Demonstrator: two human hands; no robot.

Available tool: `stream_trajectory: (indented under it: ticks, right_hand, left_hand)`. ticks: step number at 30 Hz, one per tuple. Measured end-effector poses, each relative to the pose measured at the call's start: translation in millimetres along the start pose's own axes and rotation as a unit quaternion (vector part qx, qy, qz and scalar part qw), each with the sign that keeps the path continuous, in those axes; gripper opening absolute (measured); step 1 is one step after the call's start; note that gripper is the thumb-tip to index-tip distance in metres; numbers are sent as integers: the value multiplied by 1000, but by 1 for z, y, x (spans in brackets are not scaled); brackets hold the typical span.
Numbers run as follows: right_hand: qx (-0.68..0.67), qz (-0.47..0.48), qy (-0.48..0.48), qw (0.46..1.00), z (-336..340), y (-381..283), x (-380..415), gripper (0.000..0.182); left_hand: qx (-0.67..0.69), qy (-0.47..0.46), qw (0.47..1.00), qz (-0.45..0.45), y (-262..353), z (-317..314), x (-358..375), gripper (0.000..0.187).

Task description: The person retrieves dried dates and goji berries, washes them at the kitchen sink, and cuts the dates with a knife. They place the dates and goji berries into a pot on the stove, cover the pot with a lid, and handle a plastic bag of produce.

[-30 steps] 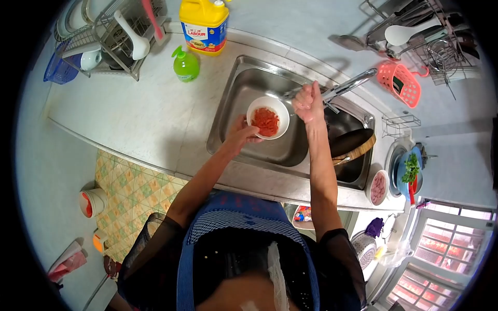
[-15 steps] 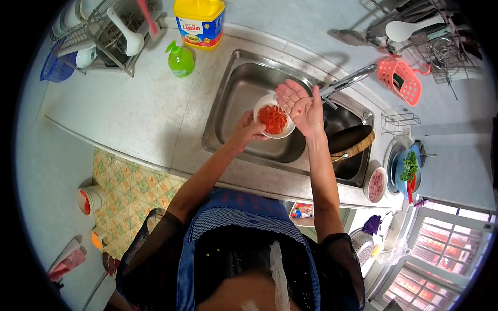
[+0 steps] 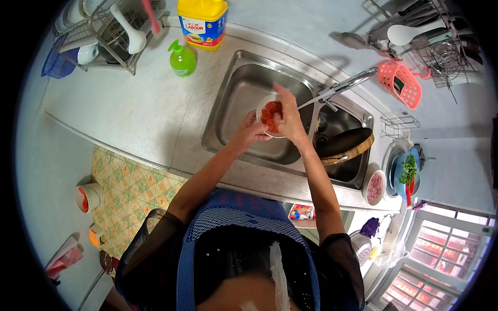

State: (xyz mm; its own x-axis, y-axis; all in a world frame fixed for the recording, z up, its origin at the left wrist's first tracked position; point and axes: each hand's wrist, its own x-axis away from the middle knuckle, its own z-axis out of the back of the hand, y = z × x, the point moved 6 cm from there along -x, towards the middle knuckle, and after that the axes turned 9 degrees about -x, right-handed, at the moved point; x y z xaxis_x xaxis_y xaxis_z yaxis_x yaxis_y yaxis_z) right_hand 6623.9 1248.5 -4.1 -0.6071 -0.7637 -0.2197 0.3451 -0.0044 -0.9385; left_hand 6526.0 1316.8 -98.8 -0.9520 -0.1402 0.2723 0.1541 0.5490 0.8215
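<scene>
The pale worktop (image 3: 135, 103) runs across the view, and a steel double sink (image 3: 244, 98) is set into it. In the right basin lie a dark pan (image 3: 348, 141) and a wooden board (image 3: 358, 150) under it. The tap (image 3: 345, 85) reaches over the divider between the two basins.

At the back of the worktop stand a yellow bottle (image 3: 202, 23) and, just beside it, a green soap dispenser (image 3: 182, 59). A wire dish rack (image 3: 104, 33) stands at the far left corner. A pink basket (image 3: 399, 83) hangs near the tap. To the right of the sink there is a small bowl with pink pieces (image 3: 374, 187) and a blue plate with green leaves (image 3: 409, 173).

Over the left basin a white bowl (image 3: 263, 102) with chopped red food (image 3: 270, 111) is held above the sink. The left hand (image 3: 250, 132) holds it from below; its grip is closed around the near rim of the bowl. The right hand (image 3: 288, 122) lies over the bowl, its fingers together and pressed down on the red food, covering most of the opening.
</scene>
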Motion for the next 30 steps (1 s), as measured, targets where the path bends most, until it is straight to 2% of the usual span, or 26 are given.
stream_trajectory:
  ticks: [2, 3, 4, 5, 6, 7, 10, 11, 12, 14, 15, 16, 18, 19, 20, 22, 24, 26, 27, 28, 30]
  right_hand:
    - [212, 57, -33, 975, -11, -20, 1, 73]
    - [138, 50, 9, 989, -6, -19, 1, 59]
    - [138, 50, 7, 989, -5, -13, -1, 59]
    - [-141, -37, 70, 987, 6, 8, -4, 51]
    - [-406, -123, 128, 897, 11, 24, -4, 44]
    - [-502, -122, 113, 849, 16, 23, -4, 34]
    - [-530, -156, 150, 820, 27, 32, -3, 29]
    - [-449, -157, 154, 866, 29, 33, -1, 27]
    - [-450, -158, 153, 866, 28, 29, 0, 27]
    - [-253, -164, 105, 948, 33, 19, 1, 27]
    - [-172, -137, 56, 974, 32, 14, 0, 30]
    - [-173, -137, 55, 974, 32, 14, 3, 30]
    - [24, -125, 3, 992, 27, 4, 9, 36]
    - [160, -77, -11, 984, 21, -16, 9, 43]
    - [159, -78, -12, 984, 14, -17, 13, 43]
    - [313, 37, -51, 948, -7, -29, 17, 48]
    - [319, 63, -60, 944, -19, -23, 14, 48]
    - [362, -67, -137, 920, -25, 8, 14, 47]
    - [330, -6, -112, 937, -24, -7, 14, 38]
    - [329, -5, -112, 938, -23, -9, 13, 38]
    - [324, 57, -66, 942, -19, -22, 13, 35]
  left_hand:
    - [-1, -10, 1000, 3, 0, -1, -3, 58]
    - [4, -5, 1000, -2, 1, -2, -2, 58]
    - [10, 2, 1000, -6, 3, -2, -2, 58]
    - [11, 4, 1000, -7, 4, -1, -2, 58]
    - [11, -2, 1000, -6, 5, -2, -2, 58]
    - [11, -9, 1000, -5, 5, -2, -2, 58]
    - [9, 2, 1000, -9, 5, -1, -1, 58]
    - [9, 3, 1000, -9, 5, -1, -1, 58]
    - [8, 9, 1000, -8, 5, 1, 1, 58]
    - [6, 16, 1000, -6, 3, 6, 2, 57]
    - [0, 17, 1000, -2, 2, 8, 2, 57]
    - [-6, 18, 1000, 2, 1, 9, 2, 56]
    - [-3, 16, 1000, -2, 2, 11, 3, 55]
    - [1, 13, 1000, -7, 4, 11, 4, 55]
    - [1, 14, 1000, -6, 5, 11, 7, 55]
    - [-28, 12, 999, -17, 11, 8, 12, 57]
    - [-41, 7, 999, -8, 13, 7, 14, 57]
    - [-53, 3, 999, 1, 11, 6, 15, 57]
    - [-45, 3, 999, 3, 10, 6, 15, 58]
    - [-36, 5, 999, 6, 9, 8, 16, 58]
    - [-32, 4, 999, 2, 8, 11, 18, 58]
